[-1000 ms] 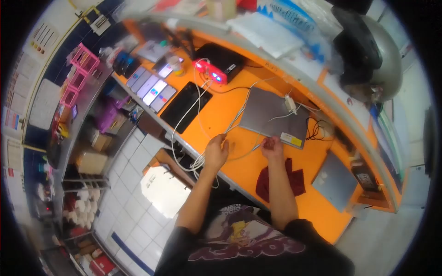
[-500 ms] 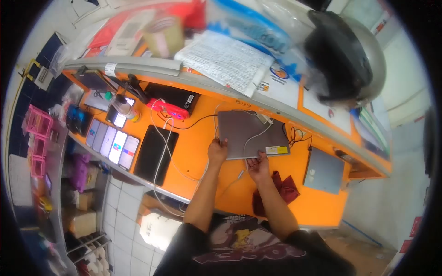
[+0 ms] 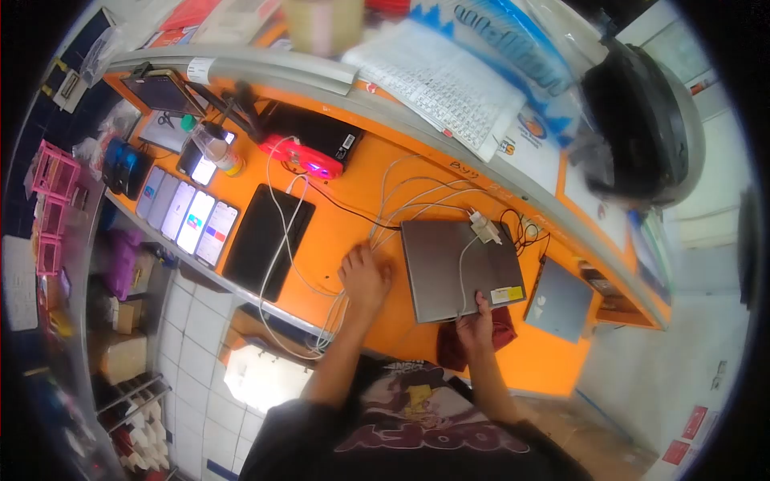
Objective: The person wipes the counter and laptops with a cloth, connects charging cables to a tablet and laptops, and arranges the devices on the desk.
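A closed grey laptop (image 3: 437, 268) with a yellow-and-white sticker is tilted over the orange desk. My right hand (image 3: 476, 325) grips its near edge, thumb on top and fingers underneath. A white charger plug (image 3: 484, 228) lies on the lid, its cable running down across it. Left of the laptop, apart from it, my left hand (image 3: 365, 279) is over the desktop beside white cables, fingers loosely bent and thumb spread away. Dark red cloth (image 3: 497, 333) shows partly from beneath the laptop's near right corner.
A second grey laptop (image 3: 561, 298) lies to the right. On the left are a black tablet-like slab (image 3: 269, 240), several phones (image 3: 194, 222), a bottle (image 3: 215, 152) and a red device (image 3: 303, 157). Papers (image 3: 437, 84) and a helmet (image 3: 642, 120) occupy the raised shelf.
My left hand has let go of the laptop's left side and is now apart from it. The laptop, still in my right hand, has shifted right and nearer to me, over the red cloth.
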Motion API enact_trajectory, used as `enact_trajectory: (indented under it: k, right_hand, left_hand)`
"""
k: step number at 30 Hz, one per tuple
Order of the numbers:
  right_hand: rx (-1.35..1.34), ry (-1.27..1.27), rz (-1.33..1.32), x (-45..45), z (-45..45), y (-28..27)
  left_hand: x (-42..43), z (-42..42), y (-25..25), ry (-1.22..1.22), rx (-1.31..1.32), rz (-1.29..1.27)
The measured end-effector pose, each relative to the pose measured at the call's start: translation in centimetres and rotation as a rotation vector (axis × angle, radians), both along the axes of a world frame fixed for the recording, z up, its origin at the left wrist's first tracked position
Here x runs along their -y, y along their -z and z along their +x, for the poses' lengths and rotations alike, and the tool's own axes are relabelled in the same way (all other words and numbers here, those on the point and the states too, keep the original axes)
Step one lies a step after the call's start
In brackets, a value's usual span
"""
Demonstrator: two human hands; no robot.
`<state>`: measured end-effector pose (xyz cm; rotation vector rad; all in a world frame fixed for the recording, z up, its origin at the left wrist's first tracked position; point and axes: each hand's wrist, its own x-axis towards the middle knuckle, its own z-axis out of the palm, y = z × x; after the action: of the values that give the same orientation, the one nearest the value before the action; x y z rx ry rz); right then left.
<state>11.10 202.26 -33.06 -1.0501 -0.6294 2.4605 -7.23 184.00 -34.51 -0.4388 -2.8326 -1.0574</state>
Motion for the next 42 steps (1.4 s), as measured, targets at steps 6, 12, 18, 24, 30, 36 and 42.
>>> enact_trajectory:
  k: [6, 12, 18, 24, 30, 36, 42]
  right_hand:
    - [-0.043, 0.013, -0.011, 1.0, 1.1, -1.2]
    - [-0.124, -0.001, -0.038, 1.3, 1.3, -0.8]
    - [-0.117, 0.090, -0.088, 1.2, 2.0, -0.9]
    - [-0.104, 0.102, -0.047, 1.3, 4.6, -0.5]
    - [-0.108, 0.060, -0.004, 2.1, 5.0, -0.5]
    - [-0.124, 0.084, -0.059, 2.4, 4.0, -0.5]
    - [-0.144, 0.102, -0.085, 1.6, 5.8, -0.4]
  left_hand:
    - [-3.3, -4.0, 7.2, 0.034, 0.024, -0.458]
    - [-2.7, -5.0, 4.0, 0.037, 0.345, -0.182]
    - [1.7, -2.8, 0.0, 0.258, 0.422, -0.206]
    - [3.7, -5.0, 2.8, 0.190, 0.462, 0.024]
    - [-0.4, -8.5, -2.7, -0.041, 0.989, 0.643]
    - [-0.8, -9.4, -4.0, -0.013, 1.217, 1.073]
    - [4.3, -9.5, 3.3, 0.103, 0.497, 0.224]
